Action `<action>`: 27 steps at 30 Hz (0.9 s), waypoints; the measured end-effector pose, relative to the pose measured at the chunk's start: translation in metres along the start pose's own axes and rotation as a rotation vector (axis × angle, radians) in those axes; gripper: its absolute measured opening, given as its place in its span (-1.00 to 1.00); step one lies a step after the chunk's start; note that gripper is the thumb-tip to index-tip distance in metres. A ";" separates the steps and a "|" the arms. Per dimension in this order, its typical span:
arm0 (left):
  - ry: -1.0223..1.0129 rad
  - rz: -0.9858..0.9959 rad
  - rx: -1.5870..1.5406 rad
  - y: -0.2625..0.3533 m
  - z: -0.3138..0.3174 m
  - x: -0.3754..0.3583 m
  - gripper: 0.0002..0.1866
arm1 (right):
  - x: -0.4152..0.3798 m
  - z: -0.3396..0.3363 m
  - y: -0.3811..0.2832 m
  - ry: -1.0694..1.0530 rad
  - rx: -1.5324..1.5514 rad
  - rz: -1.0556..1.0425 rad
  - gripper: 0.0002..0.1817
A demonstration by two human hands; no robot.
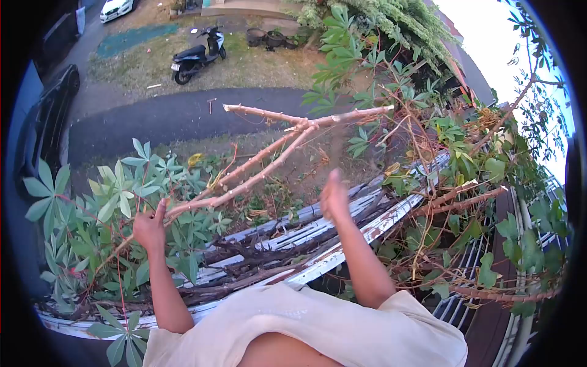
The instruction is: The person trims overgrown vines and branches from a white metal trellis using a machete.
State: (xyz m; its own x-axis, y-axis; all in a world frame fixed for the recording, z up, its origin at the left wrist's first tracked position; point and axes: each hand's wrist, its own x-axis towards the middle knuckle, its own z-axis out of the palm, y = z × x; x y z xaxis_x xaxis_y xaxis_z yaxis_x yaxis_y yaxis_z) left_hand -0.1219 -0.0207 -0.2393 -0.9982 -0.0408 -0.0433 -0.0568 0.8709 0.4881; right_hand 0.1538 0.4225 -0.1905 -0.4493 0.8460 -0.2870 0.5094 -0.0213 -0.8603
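My left hand (149,231) is closed around the lower end of a long forked branch (244,191), its thumb pointing up. The branch slants up to the right, with pale cut ends at its top. Leafy green stems (116,196) surround my left hand. My right hand (334,199) is raised below the branch's upper part, fingers closed. A faint brownish blur rises above it, too smeared to identify.
A white slatted fence or railing (330,260) with dry sticks crosses in front of me. Cut branches (468,200) and vines stand at the right. Beyond are a paved lane (147,125), a parked scooter (199,55) and cars.
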 end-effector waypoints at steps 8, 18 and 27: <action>-0.052 0.309 0.034 -0.014 0.043 -0.012 -0.28 | -0.052 -0.046 -0.171 0.046 0.433 -0.204 -0.28; 0.092 0.134 -0.079 0.004 0.016 -0.011 -0.20 | -0.046 -0.078 -0.069 0.259 0.453 -0.339 -0.33; 0.129 0.069 -0.205 -0.028 0.007 0.014 -0.13 | -0.081 -0.057 -0.085 -0.137 0.698 0.264 -0.40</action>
State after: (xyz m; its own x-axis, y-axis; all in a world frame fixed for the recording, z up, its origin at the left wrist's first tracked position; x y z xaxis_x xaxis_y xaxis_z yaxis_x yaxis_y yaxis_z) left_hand -0.1344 -0.0425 -0.2601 -0.9931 -0.0584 0.1015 0.0223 0.7566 0.6535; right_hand 0.1882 0.3864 -0.0702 -0.4871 0.6934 -0.5310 0.0501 -0.5848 -0.8096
